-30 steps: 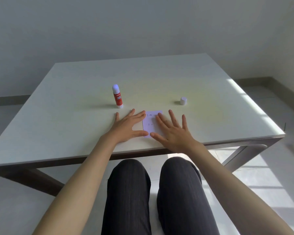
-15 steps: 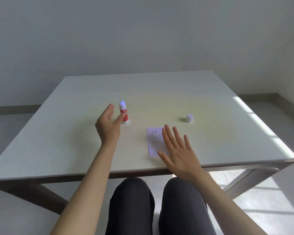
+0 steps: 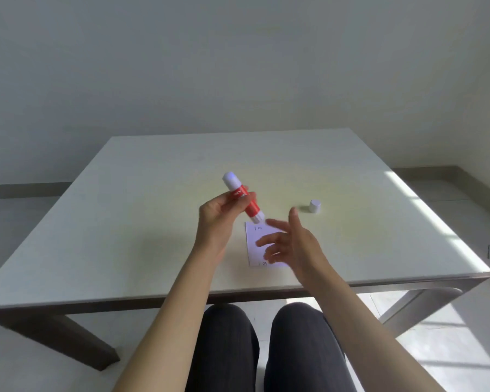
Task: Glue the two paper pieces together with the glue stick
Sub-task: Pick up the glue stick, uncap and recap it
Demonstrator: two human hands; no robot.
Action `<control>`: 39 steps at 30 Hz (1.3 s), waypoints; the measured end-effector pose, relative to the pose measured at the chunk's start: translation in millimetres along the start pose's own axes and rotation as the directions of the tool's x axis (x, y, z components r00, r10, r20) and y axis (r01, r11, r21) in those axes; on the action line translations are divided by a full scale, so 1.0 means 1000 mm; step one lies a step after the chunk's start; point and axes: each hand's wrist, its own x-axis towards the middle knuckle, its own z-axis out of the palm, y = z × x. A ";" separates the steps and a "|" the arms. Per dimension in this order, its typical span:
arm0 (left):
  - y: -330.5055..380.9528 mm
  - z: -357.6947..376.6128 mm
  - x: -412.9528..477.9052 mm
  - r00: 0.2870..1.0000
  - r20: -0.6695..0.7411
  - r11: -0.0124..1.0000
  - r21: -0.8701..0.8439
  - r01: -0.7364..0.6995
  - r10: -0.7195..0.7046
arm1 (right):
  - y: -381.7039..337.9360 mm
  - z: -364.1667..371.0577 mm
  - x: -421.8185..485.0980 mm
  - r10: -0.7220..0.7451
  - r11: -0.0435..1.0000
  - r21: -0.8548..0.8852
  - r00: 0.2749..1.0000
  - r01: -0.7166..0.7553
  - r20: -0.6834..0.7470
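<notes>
My left hand point(image 3: 219, 213) grips a red glue stick point(image 3: 242, 198) by its middle and holds it tilted above the table, its uncapped whitish end up and to the left. A white paper piece point(image 3: 256, 244) with small printed marks lies flat near the table's front edge, just below the stick's lower end. My right hand point(image 3: 290, 241) hovers over the paper's right part with fingers spread and holds nothing. Whether a second paper piece lies under the first, I cannot tell.
The glue stick's small white cap point(image 3: 314, 206) stands on the white table point(image 3: 153, 222) to the right of the paper. A sunlit strip runs along the table's right edge. My knees sit under the front edge.
My left hand left the paper, closed on the glue stick and lifted it off the table, tilting it. My right hand rose from the paper and now hovers above it.
</notes>
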 end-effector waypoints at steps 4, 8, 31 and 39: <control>0.013 0.005 -0.018 0.996 0.090 0.999 -0.035 0.003 0.001 | -0.014 0.016 -0.006 0.144 0.930 0.288 0.947 -0.229 0.286; 0.023 0.006 -0.024 0.998 0.062 0.999 -0.054 -0.006 0.009 | -0.012 0.022 -0.010 -0.181 0.952 0.273 0.972 0.135 0.148; 0.031 0.013 -0.033 0.990 -0.118 0.997 0.038 -0.067 0.071 | 0.004 0.033 -0.007 -0.683 0.602 -0.579 0.731 0.550 -0.016; 0.018 0.010 -0.028 0.969 -0.235 0.994 0.098 -0.053 0.075 | -0.002 0.033 -0.004 -0.543 0.783 -0.415 0.835 0.463 -0.092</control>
